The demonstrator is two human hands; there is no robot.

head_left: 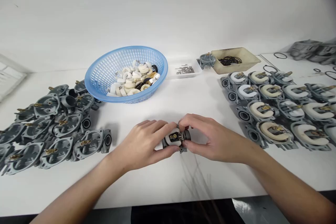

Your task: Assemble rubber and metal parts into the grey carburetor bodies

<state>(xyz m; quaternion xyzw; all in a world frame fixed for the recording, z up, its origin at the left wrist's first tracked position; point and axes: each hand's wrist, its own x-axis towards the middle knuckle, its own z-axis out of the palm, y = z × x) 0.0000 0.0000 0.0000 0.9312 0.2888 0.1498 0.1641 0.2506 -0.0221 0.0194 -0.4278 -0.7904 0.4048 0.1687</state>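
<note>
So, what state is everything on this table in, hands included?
Left hand, fingers around the held metal body
Right hand, gripping its right end
Held metal body, with a white curved piece on it
Left-side metal bodies, no such piece visible
Right-side metal bodies, most carrying pale curved floats
Blue basket, partly filled with loose pieces
White tray, holding small metal pins
Cream bin, holding black rings

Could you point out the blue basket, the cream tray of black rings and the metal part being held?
Blue basket (106, 71): head view, on its inner mesh wall.
Cream tray (238, 68): head view, on its front wall.
Held metal part (174, 135): head view, on its brass-coloured middle.
</note>
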